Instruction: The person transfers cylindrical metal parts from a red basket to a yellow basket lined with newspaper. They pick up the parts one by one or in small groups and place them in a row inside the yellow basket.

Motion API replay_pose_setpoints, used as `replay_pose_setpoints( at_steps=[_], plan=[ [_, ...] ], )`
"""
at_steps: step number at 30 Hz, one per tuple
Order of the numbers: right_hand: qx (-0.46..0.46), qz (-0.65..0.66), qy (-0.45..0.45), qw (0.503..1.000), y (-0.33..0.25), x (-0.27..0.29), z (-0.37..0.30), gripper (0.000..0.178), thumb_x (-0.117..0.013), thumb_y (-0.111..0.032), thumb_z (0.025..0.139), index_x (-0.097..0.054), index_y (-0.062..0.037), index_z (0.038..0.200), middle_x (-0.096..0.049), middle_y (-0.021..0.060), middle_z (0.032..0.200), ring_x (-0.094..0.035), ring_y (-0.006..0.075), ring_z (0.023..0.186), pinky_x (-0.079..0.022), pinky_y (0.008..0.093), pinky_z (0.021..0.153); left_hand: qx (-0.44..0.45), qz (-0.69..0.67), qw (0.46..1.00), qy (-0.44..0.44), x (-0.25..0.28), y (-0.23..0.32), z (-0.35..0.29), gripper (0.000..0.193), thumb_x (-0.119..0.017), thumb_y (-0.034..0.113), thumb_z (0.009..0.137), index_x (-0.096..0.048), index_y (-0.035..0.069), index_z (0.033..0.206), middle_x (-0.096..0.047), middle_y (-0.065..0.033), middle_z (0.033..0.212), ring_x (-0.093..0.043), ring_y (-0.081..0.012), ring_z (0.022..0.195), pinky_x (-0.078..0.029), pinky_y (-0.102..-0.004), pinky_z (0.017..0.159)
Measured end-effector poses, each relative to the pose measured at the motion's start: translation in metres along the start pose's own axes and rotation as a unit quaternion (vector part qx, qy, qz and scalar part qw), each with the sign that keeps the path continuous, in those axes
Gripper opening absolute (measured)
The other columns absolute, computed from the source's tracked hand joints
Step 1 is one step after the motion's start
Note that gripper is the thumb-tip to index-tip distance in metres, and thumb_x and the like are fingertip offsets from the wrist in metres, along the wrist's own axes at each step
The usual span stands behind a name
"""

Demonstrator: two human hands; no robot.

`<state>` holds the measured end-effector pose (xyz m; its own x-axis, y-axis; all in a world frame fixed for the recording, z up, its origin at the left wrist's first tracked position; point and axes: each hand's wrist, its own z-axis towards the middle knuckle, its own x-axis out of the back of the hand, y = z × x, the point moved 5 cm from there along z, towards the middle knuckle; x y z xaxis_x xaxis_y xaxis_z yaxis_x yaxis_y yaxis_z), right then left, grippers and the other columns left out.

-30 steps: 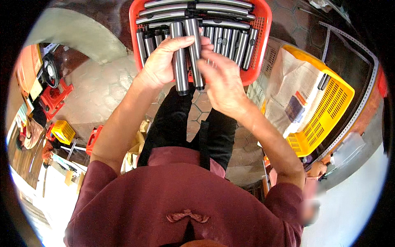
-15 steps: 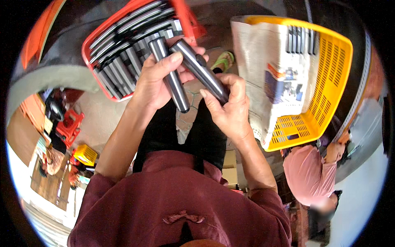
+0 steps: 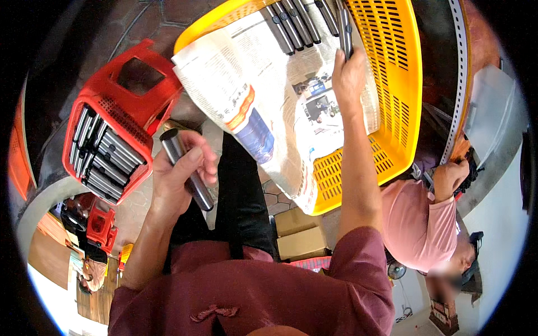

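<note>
My left hand (image 3: 170, 180) is closed around a dark, shiny metal cylinder (image 3: 174, 147), thumb along its side, held slantwise above my legs. My right hand (image 3: 348, 81) reaches into a yellow plastic basket (image 3: 413, 106) and grips a second metal cylinder (image 3: 344, 35) near its lower end. That cylinder points away from me, alongside a row of similar cylinders (image 3: 296, 27) at the far end. Newspaper (image 3: 260, 70) lines the basket and hangs over its left side. On the left, a red basket (image 3: 148, 143) holds several more cylinders (image 3: 115, 159) in rows.
A red plastic stool-like piece (image 3: 140, 73) with a square opening adjoins the red basket. Below the yellow basket sits a cardboard box (image 3: 302, 241). A person in a pink shirt (image 3: 417, 227) is close on my right; another person (image 3: 96, 274) is farther off, lower left.
The two cylinders, held together before, are now apart. My right hand has carried one into the yellow basket; my left keeps the other. My view has swung right.
</note>
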<state>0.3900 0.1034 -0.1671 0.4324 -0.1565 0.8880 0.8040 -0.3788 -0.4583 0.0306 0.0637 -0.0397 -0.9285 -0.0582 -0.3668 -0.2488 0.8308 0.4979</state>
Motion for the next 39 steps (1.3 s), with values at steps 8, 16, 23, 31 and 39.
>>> replay_pose_setpoints(
  at_steps=[8, 16, 23, 31, 39],
  plan=[
    [0.121, -0.119, -0.013, 0.985, 0.032, -0.068, 0.099, 0.028, -0.06, -0.021, 0.091, -0.056, 0.001, 0.108, -0.059, 0.0251, 0.098, -0.059, 0.042, 0.089, -0.047, 0.0498, 0.077, -0.012, 0.036, 0.996, 0.08, -0.002, -0.011, 0.016, 0.029, -0.067, 0.023, 0.09, -0.055, 0.001, 0.105, -0.063, -0.0095, 0.086, -0.061, -0.0145, 0.066, -0.054, -0.0274, 0.058],
    [0.075, -0.061, -0.058, 0.994, 0.058, -0.081, 0.114, 0.027, -0.055, -0.019, 0.089, -0.053, 0.0, 0.108, -0.056, 0.03, 0.1, -0.057, 0.0477, 0.087, -0.046, 0.0544, 0.074, 0.004, 0.036, 0.999, 0.04, -0.016, -0.017, 0.022, 0.029, -0.066, 0.022, 0.09, -0.054, 0.0, 0.104, -0.062, -0.0115, 0.086, -0.06, -0.0152, 0.066, -0.053, -0.0283, 0.059],
    [0.224, -0.073, 0.118, 0.965, 0.05, -0.069, 0.095, 0.03, -0.067, -0.021, 0.089, -0.065, 0.0004, 0.111, -0.06, 0.0219, 0.097, -0.056, 0.0383, 0.093, -0.046, 0.0445, 0.082, 0.008, 0.012, 1.0, 0.019, -0.024, -0.019, 0.027, 0.03, -0.066, 0.024, 0.09, -0.054, 0.0, 0.103, -0.061, -0.0128, 0.086, -0.06, -0.0155, 0.07, -0.054, -0.0286, 0.061],
    [0.039, -0.015, 0.046, 0.998, 0.06, -0.08, 0.091, 0.044, -0.057, -0.018, 0.088, -0.054, -0.0046, 0.13, -0.055, 0.0285, 0.117, -0.056, 0.0436, 0.104, -0.045, 0.0494, 0.09, 0.018, 0.032, 0.999, 0.019, -0.026, -0.019, 0.033, 0.03, -0.066, 0.026, 0.09, -0.053, 0.001, 0.1, -0.059, -0.0124, 0.083, -0.057, -0.0149, 0.068, -0.052, -0.0275, 0.06],
    [-0.093, 0.212, 0.189, 0.954, 0.091, -0.086, 0.046, 0.042, -0.069, -0.019, 0.09, -0.052, 0.0114, 0.115, -0.058, 0.0136, 0.086, -0.053, 0.0223, 0.081, -0.046, 0.0354, 0.075, 0.02, 0.027, 0.999, 0.033, -0.027, -0.016, 0.031, 0.03, -0.067, 0.026, 0.09, -0.053, 0.001, 0.099, -0.059, -0.0121, 0.082, -0.056, -0.0145, 0.068, -0.049, -0.0273, 0.061]
  ],
)
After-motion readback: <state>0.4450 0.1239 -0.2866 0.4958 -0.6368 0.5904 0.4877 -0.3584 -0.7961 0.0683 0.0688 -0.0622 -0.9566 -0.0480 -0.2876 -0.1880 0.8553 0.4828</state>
